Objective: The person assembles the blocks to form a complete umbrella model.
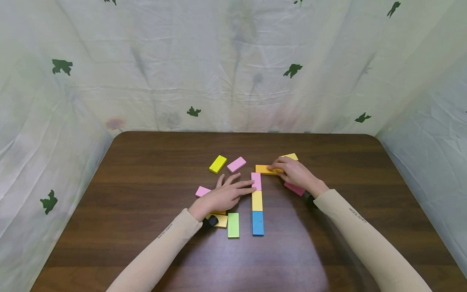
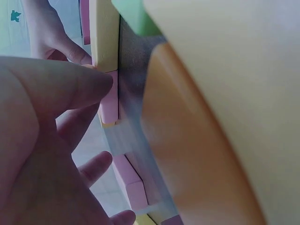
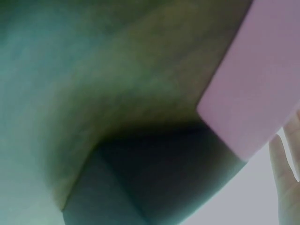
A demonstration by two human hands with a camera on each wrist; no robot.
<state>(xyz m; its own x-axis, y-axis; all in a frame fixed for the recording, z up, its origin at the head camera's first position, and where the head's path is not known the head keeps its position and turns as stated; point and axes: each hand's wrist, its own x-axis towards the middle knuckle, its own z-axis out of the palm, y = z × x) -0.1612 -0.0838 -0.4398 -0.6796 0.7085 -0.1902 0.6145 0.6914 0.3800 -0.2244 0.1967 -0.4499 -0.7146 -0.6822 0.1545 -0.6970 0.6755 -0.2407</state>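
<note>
Aligning orange block [image 1: 263, 170], 2 o'clock of pink block [image 1: 256, 181], apparently | right hand [image 1: 296, 172] pinching orange | left hand [image 1: 228, 195] touching pink, fingers straight | next: likely release

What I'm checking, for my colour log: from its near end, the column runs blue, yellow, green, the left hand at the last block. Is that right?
The last block is pink, not green, as the head view shows. The blue block, yellow block and left hand are right.
</note>
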